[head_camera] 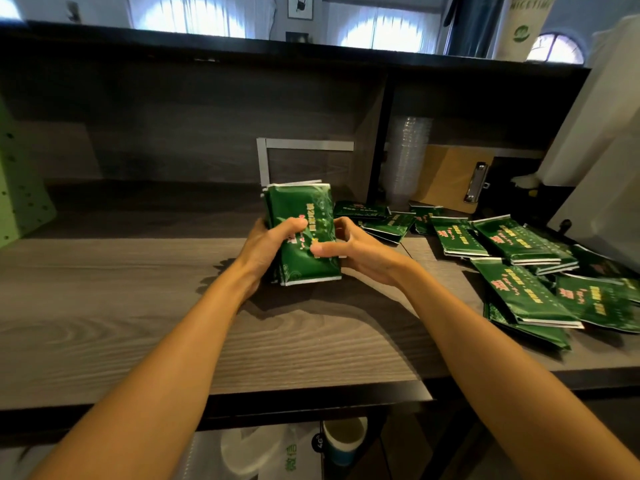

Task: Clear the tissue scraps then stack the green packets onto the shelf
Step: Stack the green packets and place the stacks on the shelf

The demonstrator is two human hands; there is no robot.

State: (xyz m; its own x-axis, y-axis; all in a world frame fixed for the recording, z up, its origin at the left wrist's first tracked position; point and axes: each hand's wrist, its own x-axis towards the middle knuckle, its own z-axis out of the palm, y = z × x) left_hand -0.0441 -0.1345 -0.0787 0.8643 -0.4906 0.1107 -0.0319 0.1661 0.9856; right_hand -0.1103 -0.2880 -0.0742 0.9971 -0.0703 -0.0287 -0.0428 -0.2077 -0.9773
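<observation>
Counter (138, 306) of grey wood grain with a dark front edge, seen from the head camera. Behind it is a dark recessed shelf (207, 202), split by an upright divider (379, 140).

Both bare forearms reach in over the counter. The left hand (273, 244) and right hand (353, 251) together grasp a bundle of green packets (304, 233), held upright just above the surface near the shelf's front. Left thumb wraps over the front face. Right thumb presses the front low down, with the fingers curled round the right edge.

Loose green packets (519, 244) lie scattered and overlapping on the counter to the right, well apart from the held bundle.

In the right bay of the shelf are a column of clear plastic cups (408, 157) and a brown clipboard (450, 178) leaning beside it. A thin metal frame (304, 147) stands behind the bundle. A green perforated panel (20, 188) shows at far left and a white appliance (606, 133) at far right.

Beyond the shelf top the room shows arched windows with pale curtains (194, 15). Under the counter are a cup (344, 441) and a white bag (270, 452).
</observation>
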